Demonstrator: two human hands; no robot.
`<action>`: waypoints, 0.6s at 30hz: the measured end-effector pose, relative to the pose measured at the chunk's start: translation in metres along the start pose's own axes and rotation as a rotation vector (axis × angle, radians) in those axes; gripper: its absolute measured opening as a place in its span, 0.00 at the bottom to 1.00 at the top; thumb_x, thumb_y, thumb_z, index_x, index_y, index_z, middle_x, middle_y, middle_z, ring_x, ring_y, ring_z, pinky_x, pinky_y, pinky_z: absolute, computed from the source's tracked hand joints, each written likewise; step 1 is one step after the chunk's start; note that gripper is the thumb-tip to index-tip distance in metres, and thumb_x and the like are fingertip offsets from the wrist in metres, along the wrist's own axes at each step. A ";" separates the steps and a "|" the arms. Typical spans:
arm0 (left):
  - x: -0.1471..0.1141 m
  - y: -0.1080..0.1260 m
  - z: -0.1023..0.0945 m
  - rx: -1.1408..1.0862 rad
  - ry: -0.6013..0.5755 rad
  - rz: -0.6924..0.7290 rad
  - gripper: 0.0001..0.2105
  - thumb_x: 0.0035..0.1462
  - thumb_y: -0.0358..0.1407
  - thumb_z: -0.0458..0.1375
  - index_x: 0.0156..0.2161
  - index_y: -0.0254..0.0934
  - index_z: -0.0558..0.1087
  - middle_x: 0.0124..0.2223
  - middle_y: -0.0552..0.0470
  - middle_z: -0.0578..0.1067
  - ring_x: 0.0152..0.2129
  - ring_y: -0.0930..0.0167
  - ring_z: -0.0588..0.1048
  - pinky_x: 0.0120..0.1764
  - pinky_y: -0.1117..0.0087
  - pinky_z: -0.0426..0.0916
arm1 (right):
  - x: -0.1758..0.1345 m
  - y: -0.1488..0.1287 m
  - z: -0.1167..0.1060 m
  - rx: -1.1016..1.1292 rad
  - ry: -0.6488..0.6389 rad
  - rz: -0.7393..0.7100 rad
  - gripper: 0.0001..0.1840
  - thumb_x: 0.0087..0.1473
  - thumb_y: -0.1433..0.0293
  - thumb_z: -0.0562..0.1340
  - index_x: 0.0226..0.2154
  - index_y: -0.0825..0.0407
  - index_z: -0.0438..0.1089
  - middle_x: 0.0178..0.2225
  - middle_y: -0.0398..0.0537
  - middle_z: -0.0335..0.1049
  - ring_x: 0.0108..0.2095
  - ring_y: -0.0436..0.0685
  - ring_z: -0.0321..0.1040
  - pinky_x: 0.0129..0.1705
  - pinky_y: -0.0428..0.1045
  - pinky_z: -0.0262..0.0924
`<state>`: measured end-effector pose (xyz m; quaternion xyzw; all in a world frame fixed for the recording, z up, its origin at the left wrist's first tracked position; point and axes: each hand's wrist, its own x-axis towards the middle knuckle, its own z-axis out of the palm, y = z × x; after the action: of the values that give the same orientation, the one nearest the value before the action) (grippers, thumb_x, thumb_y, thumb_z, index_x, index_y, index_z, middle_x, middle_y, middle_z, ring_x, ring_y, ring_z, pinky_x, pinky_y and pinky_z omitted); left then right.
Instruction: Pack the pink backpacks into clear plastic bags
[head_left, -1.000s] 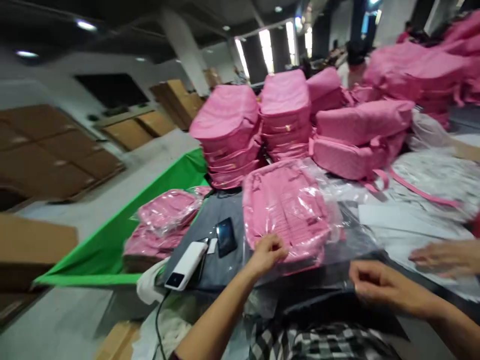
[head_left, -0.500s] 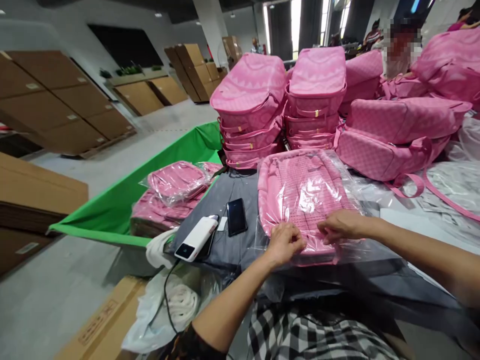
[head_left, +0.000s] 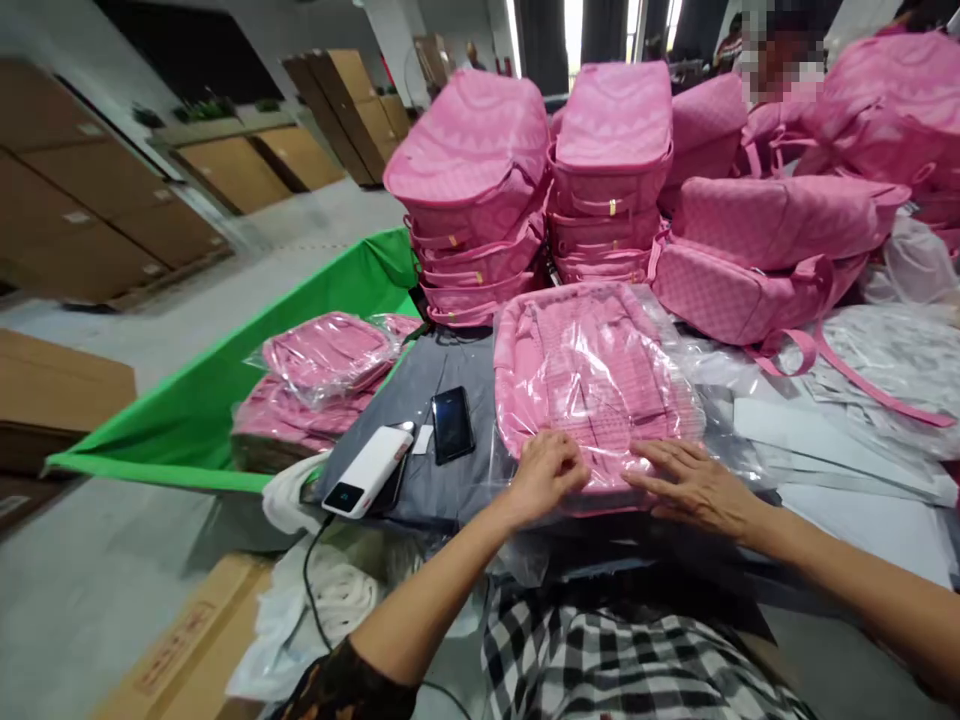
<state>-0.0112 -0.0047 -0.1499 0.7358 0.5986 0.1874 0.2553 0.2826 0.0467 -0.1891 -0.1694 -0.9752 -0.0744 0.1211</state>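
A pink backpack [head_left: 592, 370] in a clear plastic bag lies flat on the dark-covered table in front of me. My left hand [head_left: 549, 465] is at the near left edge of the bag, its fingers curled and pinched on the plastic film. Over the near right part of the bag, my right hand [head_left: 686, 485] lies with its fingers stretched out, touching the plastic. To the left of the backpack are a black phone [head_left: 453, 425] and a white power bank [head_left: 369, 470] with a cable.
Stacked pink backpacks [head_left: 476, 150] stand behind the bagged one, with more to the right. A green bin [head_left: 150, 430] at left holds several bagged backpacks [head_left: 326, 355]. White sheets [head_left: 855, 445] and plastic bags lie at right. Cartons [head_left: 82, 210] stand beyond; a person is at the back.
My right hand has gone from curled fingers near the bag's lower edge to spread fingers lying on it. The left hand keeps its pinch. The whole view has shifted slightly.
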 end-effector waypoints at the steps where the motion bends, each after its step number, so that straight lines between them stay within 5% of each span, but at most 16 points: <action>1: -0.006 0.002 -0.002 0.050 0.018 0.061 0.06 0.61 0.39 0.65 0.35 0.39 0.76 0.49 0.50 0.78 0.51 0.62 0.71 0.55 0.56 0.63 | -0.001 0.002 0.004 0.004 0.010 -0.004 0.35 0.65 0.61 0.64 0.70 0.38 0.56 0.68 0.57 0.60 0.62 0.65 0.63 0.58 0.61 0.62; 4: -0.028 -0.001 -0.010 0.269 0.112 0.216 0.12 0.57 0.41 0.70 0.42 0.39 0.75 0.58 0.46 0.75 0.63 0.56 0.64 0.64 0.49 0.55 | -0.002 0.012 0.011 0.002 0.060 -0.042 0.36 0.64 0.59 0.63 0.71 0.38 0.55 0.66 0.56 0.63 0.60 0.64 0.65 0.57 0.60 0.63; 7: -0.047 -0.014 -0.021 0.397 0.174 0.152 0.06 0.60 0.37 0.67 0.39 0.39 0.76 0.58 0.47 0.76 0.65 0.55 0.62 0.67 0.43 0.48 | -0.006 0.019 0.017 0.001 0.075 -0.054 0.33 0.65 0.59 0.62 0.70 0.37 0.57 0.66 0.55 0.63 0.61 0.65 0.65 0.57 0.61 0.62; 13: -0.039 -0.042 -0.034 0.008 0.045 -0.131 0.05 0.61 0.36 0.64 0.33 0.41 0.77 0.57 0.50 0.76 0.60 0.61 0.66 0.64 0.50 0.58 | 0.002 0.012 0.011 0.257 0.046 0.070 0.26 0.68 0.54 0.57 0.66 0.35 0.63 0.67 0.51 0.63 0.63 0.65 0.64 0.62 0.64 0.60; 15: -0.030 -0.046 -0.033 -0.069 0.034 -0.202 0.05 0.59 0.35 0.65 0.31 0.40 0.76 0.57 0.50 0.76 0.61 0.61 0.65 0.65 0.52 0.58 | 0.003 0.005 -0.008 0.476 0.132 0.267 0.27 0.67 0.49 0.54 0.64 0.37 0.65 0.66 0.50 0.65 0.62 0.66 0.65 0.62 0.64 0.61; 18: -0.024 -0.046 -0.029 -0.089 0.051 -0.226 0.06 0.57 0.35 0.64 0.29 0.39 0.76 0.57 0.50 0.76 0.61 0.59 0.65 0.65 0.51 0.57 | -0.027 -0.004 -0.047 0.650 0.442 0.872 0.27 0.64 0.45 0.55 0.56 0.39 0.71 0.59 0.50 0.72 0.56 0.69 0.71 0.59 0.66 0.65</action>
<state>-0.0695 -0.0166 -0.1535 0.6466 0.6750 0.2026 0.2920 0.3161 0.0260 -0.1514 -0.4897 -0.7399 0.2516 0.3866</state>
